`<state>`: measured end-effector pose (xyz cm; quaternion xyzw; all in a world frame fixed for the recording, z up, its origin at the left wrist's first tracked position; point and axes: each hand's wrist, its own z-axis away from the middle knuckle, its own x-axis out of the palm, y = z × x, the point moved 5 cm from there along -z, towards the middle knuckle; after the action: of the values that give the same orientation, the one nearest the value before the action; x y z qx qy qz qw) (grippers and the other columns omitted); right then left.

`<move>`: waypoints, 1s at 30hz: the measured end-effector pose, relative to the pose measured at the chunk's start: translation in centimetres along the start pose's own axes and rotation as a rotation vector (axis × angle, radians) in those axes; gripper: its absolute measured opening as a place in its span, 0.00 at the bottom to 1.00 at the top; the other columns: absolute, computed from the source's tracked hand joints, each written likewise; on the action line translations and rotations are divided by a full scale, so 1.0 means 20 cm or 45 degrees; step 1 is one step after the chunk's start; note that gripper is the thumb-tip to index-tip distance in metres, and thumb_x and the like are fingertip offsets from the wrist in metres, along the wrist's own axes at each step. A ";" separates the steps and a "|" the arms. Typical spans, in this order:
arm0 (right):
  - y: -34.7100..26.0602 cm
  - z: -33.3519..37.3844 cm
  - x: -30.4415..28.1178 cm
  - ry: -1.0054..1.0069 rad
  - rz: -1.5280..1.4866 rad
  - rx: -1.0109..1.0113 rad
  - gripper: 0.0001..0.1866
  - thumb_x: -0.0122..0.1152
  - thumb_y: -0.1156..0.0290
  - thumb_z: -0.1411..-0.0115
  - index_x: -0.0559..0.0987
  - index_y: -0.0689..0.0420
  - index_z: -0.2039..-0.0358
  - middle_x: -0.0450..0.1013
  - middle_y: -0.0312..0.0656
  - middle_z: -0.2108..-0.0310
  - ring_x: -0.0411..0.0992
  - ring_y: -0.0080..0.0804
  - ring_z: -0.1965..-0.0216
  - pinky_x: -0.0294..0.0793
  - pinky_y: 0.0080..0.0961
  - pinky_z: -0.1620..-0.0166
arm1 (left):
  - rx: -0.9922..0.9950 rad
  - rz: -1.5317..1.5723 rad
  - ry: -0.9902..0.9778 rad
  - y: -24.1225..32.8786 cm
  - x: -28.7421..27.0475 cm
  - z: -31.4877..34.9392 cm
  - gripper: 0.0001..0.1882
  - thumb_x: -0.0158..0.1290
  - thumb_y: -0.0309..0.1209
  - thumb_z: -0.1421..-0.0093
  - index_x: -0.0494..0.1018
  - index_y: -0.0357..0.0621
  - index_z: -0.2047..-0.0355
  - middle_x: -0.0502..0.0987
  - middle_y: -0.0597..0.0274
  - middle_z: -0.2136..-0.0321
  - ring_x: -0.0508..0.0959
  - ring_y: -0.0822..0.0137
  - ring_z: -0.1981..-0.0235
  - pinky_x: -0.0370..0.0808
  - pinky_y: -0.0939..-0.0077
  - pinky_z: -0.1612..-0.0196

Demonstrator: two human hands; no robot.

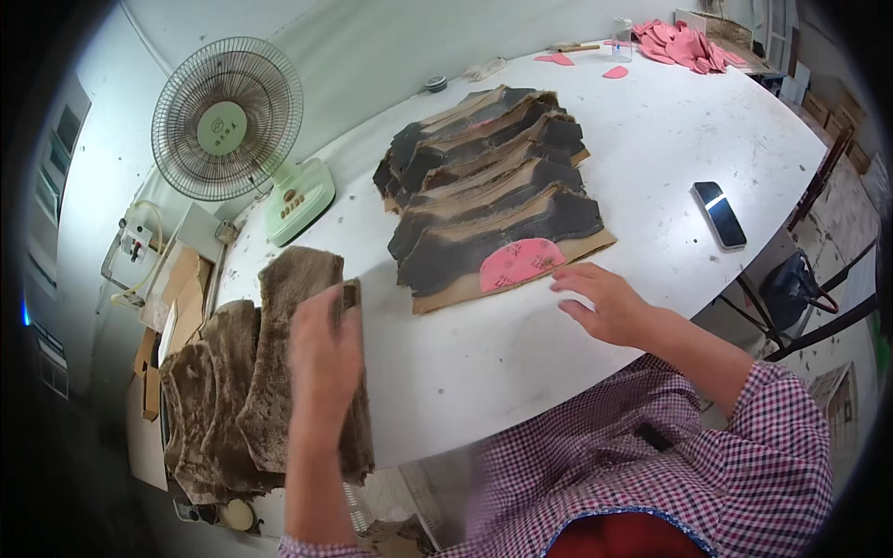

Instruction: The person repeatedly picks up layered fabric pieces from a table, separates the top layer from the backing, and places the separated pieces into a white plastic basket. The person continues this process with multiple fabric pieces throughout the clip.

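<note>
Take the layered stack (502, 223) of tan pieces with dark bands as your landmark: it lies on the white table (484, 372) ahead of you, its rows overlapping like shingles, probably so that each dark strip stays uncovered and within reach. The rounded pink piece (521, 262) lies flat on the nearest row of that stack, its straight side along the front edge, perhaps because it shows best there. Your right hand (609, 302) is just beside the stack's near right corner, fingers stretched forward and close together, thumb held apart below them, pinching nothing; whether a fingertip touches the edge, you cannot tell from here. Your left hand (326, 344) is over the furry brown pieces (233, 372) to the near left of the stack, but blur hides its fingers, so whether they pinch or merely rest is uncertain. Those pieces overlap too, seemingly fanned so that single ones lift easily. The phone (719, 216) lies right of the stack, apparently clear of both hands. The green fan (223, 128) stands left of the stack, and the crumpled pink heap (684, 46) lies beyond it to the far right, well apart.
</note>
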<state>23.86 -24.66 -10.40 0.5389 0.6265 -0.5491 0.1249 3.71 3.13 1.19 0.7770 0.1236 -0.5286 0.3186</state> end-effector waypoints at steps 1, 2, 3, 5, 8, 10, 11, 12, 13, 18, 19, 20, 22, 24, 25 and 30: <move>-0.01 -0.08 0.02 0.046 -0.041 -0.010 0.19 0.58 0.68 0.38 0.74 0.62 0.48 0.73 0.48 0.50 0.71 0.41 0.47 0.69 0.36 0.43 | 0.119 0.154 -0.022 0.04 0.11 -0.07 0.30 0.56 0.34 0.39 0.63 0.37 0.39 0.67 0.43 0.42 0.67 0.49 0.40 0.63 0.59 0.38; -0.01 -0.14 0.02 0.104 -0.054 0.004 0.19 0.58 0.68 0.38 0.74 0.64 0.49 0.74 0.49 0.51 0.71 0.42 0.48 0.71 0.34 0.46 | 0.123 0.247 -0.004 0.10 0.25 -0.17 0.29 0.56 0.35 0.40 0.64 0.36 0.41 0.68 0.42 0.43 0.68 0.48 0.41 0.63 0.60 0.38; 0.02 -0.14 0.01 0.071 -0.236 0.180 0.18 0.58 0.69 0.38 0.75 0.64 0.50 0.74 0.49 0.52 0.72 0.40 0.49 0.71 0.32 0.47 | 0.095 0.355 -0.017 0.17 0.41 -0.21 0.28 0.57 0.35 0.41 0.66 0.34 0.43 0.68 0.40 0.43 0.68 0.47 0.42 0.64 0.60 0.39; 0.06 -0.32 0.09 0.056 -0.654 0.394 0.18 0.57 0.69 0.38 0.75 0.66 0.52 0.74 0.50 0.53 0.73 0.37 0.51 0.72 0.29 0.49 | 0.060 0.474 0.073 0.08 0.60 -0.35 0.26 0.58 0.35 0.42 0.69 0.33 0.47 0.70 0.38 0.46 0.70 0.47 0.44 0.66 0.61 0.41; 0.25 -0.37 0.12 0.188 -0.635 0.580 0.18 0.59 0.66 0.39 0.77 0.67 0.55 0.77 0.47 0.60 0.74 0.28 0.57 0.72 0.25 0.53 | -0.066 0.296 -0.126 0.19 0.66 -0.40 0.24 0.59 0.35 0.44 0.72 0.31 0.51 0.74 0.38 0.51 0.72 0.46 0.47 0.69 0.59 0.45; 0.30 -0.36 0.09 0.170 -0.799 0.660 0.19 0.61 0.61 0.41 0.78 0.67 0.60 0.75 0.41 0.69 0.71 0.22 0.67 0.72 0.22 0.62 | -0.008 0.354 -0.126 0.25 0.69 -0.39 0.20 0.59 0.34 0.46 0.74 0.30 0.57 0.76 0.39 0.57 0.74 0.45 0.51 0.70 0.58 0.50; 0.33 -0.36 0.09 0.184 -0.852 0.731 0.19 0.61 0.60 0.41 0.77 0.67 0.63 0.74 0.39 0.72 0.69 0.22 0.69 0.70 0.22 0.65 | 0.019 0.382 -0.125 0.28 0.70 -0.37 0.18 0.59 0.33 0.47 0.75 0.30 0.61 0.77 0.40 0.60 0.75 0.44 0.54 0.71 0.57 0.52; 0.32 -0.37 0.11 0.182 -0.921 0.792 0.19 0.61 0.59 0.41 0.77 0.66 0.66 0.72 0.37 0.74 0.68 0.21 0.72 0.69 0.21 0.67 | 0.321 0.336 0.218 0.37 0.63 -0.26 0.10 0.58 0.29 0.49 0.75 0.34 0.70 0.76 0.45 0.70 0.75 0.45 0.62 0.70 0.54 0.60; 0.34 -0.38 0.13 0.195 -0.976 0.869 0.19 0.61 0.58 0.41 0.76 0.66 0.70 0.70 0.35 0.76 0.66 0.20 0.74 0.68 0.21 0.70 | 0.625 0.247 0.241 0.49 0.64 -0.17 0.07 0.57 0.27 0.51 0.73 0.36 0.73 0.74 0.48 0.72 0.74 0.47 0.66 0.69 0.54 0.63; 0.22 -0.40 0.11 -0.053 -0.808 0.767 0.19 0.62 0.60 0.44 0.69 0.60 0.80 0.64 0.30 0.80 0.59 0.19 0.78 0.61 0.24 0.74 | 1.202 0.110 0.325 0.83 0.73 0.18 0.02 0.54 0.24 0.53 0.73 0.39 0.79 0.68 0.57 0.77 0.71 0.56 0.70 0.68 0.59 0.62; 0.20 -0.41 0.09 -0.078 -0.649 0.692 0.19 0.62 0.61 0.44 0.67 0.59 0.81 0.63 0.29 0.81 0.58 0.19 0.79 0.59 0.25 0.75 | 1.220 0.118 0.351 0.85 0.71 0.18 0.02 0.54 0.24 0.52 0.73 0.38 0.78 0.68 0.57 0.78 0.71 0.56 0.69 0.68 0.60 0.62; 0.24 -0.40 0.10 -0.071 -0.603 0.734 0.16 0.63 0.64 0.45 0.69 0.60 0.82 0.63 0.29 0.81 0.57 0.19 0.78 0.58 0.26 0.75 | 1.108 0.251 0.235 0.84 0.67 0.15 0.05 0.53 0.26 0.48 0.76 0.37 0.75 0.72 0.54 0.73 0.72 0.54 0.66 0.69 0.59 0.59; 0.22 -0.39 0.10 -0.005 -0.822 0.775 0.15 0.62 0.65 0.45 0.71 0.60 0.81 0.64 0.29 0.80 0.59 0.18 0.77 0.59 0.25 0.74 | 0.800 0.776 0.054 0.75 0.58 -0.01 0.06 0.53 0.26 0.46 0.76 0.38 0.69 0.74 0.51 0.67 0.73 0.50 0.63 0.69 0.56 0.57; 0.21 -0.38 0.12 0.070 -1.054 0.764 0.10 0.62 0.68 0.45 0.76 0.60 0.78 0.68 0.30 0.79 0.63 0.17 0.74 0.63 0.21 0.71 | 0.585 0.856 -0.114 0.71 0.61 -0.16 0.08 0.52 0.25 0.45 0.76 0.38 0.65 0.76 0.49 0.61 0.74 0.47 0.60 0.69 0.55 0.55; 0.17 -0.37 0.10 0.084 -1.010 0.745 0.08 0.61 0.68 0.45 0.77 0.59 0.76 0.70 0.30 0.78 0.65 0.17 0.73 0.65 0.21 0.70 | 0.527 0.681 -0.183 0.66 0.72 -0.26 0.09 0.50 0.25 0.44 0.76 0.38 0.64 0.76 0.48 0.59 0.75 0.46 0.59 0.70 0.55 0.54; 0.12 -0.10 -0.13 0.100 -1.316 0.708 0.19 0.57 0.70 0.45 0.78 0.65 0.54 0.77 0.38 0.63 0.74 0.24 0.63 0.72 0.22 0.57 | 0.529 0.227 0.009 0.51 1.05 -0.31 0.13 0.55 0.30 0.44 0.73 0.40 0.59 0.74 0.50 0.55 0.72 0.49 0.51 0.70 0.57 0.48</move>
<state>27.73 -24.94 -9.14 0.1960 0.6445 -0.6621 -0.3284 22.35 -3.87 -12.52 0.8357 -0.0561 -0.5096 0.1969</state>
